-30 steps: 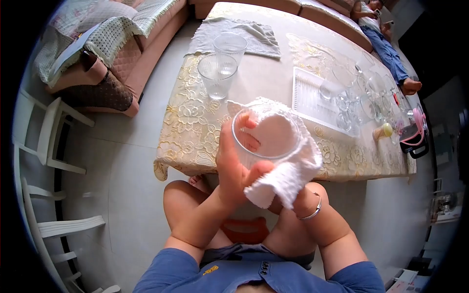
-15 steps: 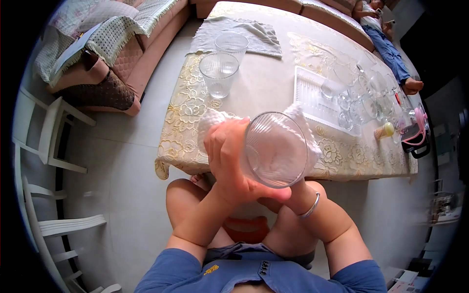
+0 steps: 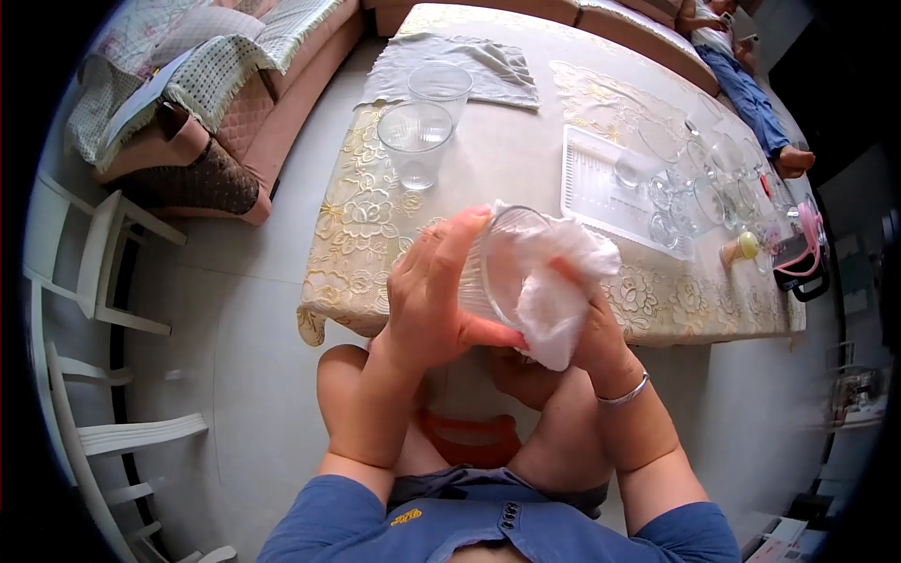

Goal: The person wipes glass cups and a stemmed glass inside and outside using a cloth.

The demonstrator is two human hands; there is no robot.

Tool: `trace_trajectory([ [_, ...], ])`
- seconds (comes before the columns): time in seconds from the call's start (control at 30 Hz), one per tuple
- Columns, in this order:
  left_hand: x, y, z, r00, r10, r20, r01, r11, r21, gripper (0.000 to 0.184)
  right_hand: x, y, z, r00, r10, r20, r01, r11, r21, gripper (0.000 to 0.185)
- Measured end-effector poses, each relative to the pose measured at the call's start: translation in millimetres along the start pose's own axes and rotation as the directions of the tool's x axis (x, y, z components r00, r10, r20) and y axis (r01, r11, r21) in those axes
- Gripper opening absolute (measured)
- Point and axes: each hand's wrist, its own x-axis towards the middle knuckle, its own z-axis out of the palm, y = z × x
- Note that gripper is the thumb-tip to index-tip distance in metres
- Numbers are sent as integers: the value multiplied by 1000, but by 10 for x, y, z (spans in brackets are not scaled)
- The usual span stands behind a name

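My left hand is wrapped round the side of a clear ribbed drinking glass above the table's near edge. The glass is tilted, its mouth turned toward the right. In my right hand is a white cloth, bunched and pressed over the glass's mouth. Part of the cloth seems to reach inside the rim. Most of my right fingers are hidden in its folds. Beyond my left hand, a clear glass stands on the table, with a second glass just behind it.
A lace-patterned cloth covers the table. A grey cloth lies at its far left. On the right is a white plastic tray, with several glasses at its side. A person reclines beyond. White chairs stand left.
My right hand has come from behind the glass to its mouth, bringing the white cloth over the rim. The glass has turned from facing me toward the right.
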Motion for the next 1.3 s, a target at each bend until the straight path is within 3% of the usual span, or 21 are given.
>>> trace_trajectory([
  [0.07, 17, -17, -43, 986, 98, 137, -101, 995, 18, 84, 33, 22, -31, 999, 4, 49, 6, 981, -193, 34],
  [0.1, 44, 71, -68, 984, 68, 165, -71, 997, 11, 75, 45, -8, -3, 995, 96, 41, -88, 982, -164, 28],
  [0.2, 139, 179, -196, 940, 125, 319, -161, 983, 91, 66, 123, 85, -69, 967, 219, 128, -181, 949, -257, 28],
  [0.27, 156, 220, -206, 936, 127, 328, -176, 977, 124, 62, 131, 139, -106, 963, 243, 115, -213, 951, -224, 27],
  [0.37, 161, 246, -229, 900, 148, 411, -205, 974, 96, 66, 115, 120, -128, 971, 188, 145, -138, 945, -296, 24],
  [0.4, 161, 270, -231, 900, 148, 410, -204, 974, 97, 66, 86, 108, -117, 984, 130, 119, -71, 910, -409, 24],
  [0.47, 154, 346, -234, 853, 10, 521, 13, 999, -41, 75, 52, 120, -109, 993, 69, 97, -9, 856, -516, 24],
  [0.53, 107, 387, -240, 811, -52, 582, 95, 995, -43, 78, 37, 173, -122, 977, -127, 174, 215, 562, -799, 27],
  [0.63, 101, 413, -255, 767, -157, 623, 256, 964, -73, 81, 28, 185, -84, 965, -186, 187, 262, 601, -755, 30],
  [0.8, 175, 267, -390, 789, -152, 595, 315, 932, -181, 73, -17, 124, 4, 976, -207, 60, 205, 806, -555, 24],
  [0.9, 173, 172, -408, 908, -43, 416, 238, 871, -430, 48, -20, 93, 7, 982, -191, 9, 178, 894, -411, 22],
  [0.93, 156, 172, -386, 908, -43, 417, 238, 872, -429, 48, -14, 76, 11, 983, -181, -21, 166, 937, -307, 22],
  [1.0, 98, 200, -284, 951, -85, 298, 186, 925, -330, 45, 5, 75, 6, 983, -180, -35, 155, 917, -369, 21],
  [1.03, 85, 256, -227, 964, -135, 230, 206, 923, -323, 33, 15, 92, -1, 986, -161, -51, 135, 934, -332, 21],
  [1.07, 53, 250, -216, 963, -135, 231, 207, 924, -323, 33, 26, 122, -17, 988, -140, -67, 114, 949, -294, 21],
  [1.13, -8, 225, -179, 826, -439, 353, 556, 739, -380, 27, 61, 261, -103, 966, -247, -82, 203, 912, -357, 23],
  [1.17, -8, 241, -136, 702, -584, 408, 712, 557, -428, 34, 32, 239, -155, 902, -426, 64, 376, 706, -599, 23],
  [1.2, -5, 217, -134, 700, -586, 408, 713, 555, -428, 34, 21, 190, -144, 804, -537, 253, 511, 409, -756, 23],
  [1.23, 2, 173, -138, 559, -615, 556, 829, 405, -386, 36, 37, 150, -123, 711, -582, 395, 612, 235, -755, 26],
  [1.27, 12, 129, -139, 400, -607, 687, 916, 249, -314, 38, 33, 120, -109, 712, -581, 395, 611, 236, -755, 26],
  [1.3, 24, 89, -137, 347, -587, 732, 938, 235, -256, 37, 25, 94, -105, 690, -551, 469, 634, 147, -759, 27],
])
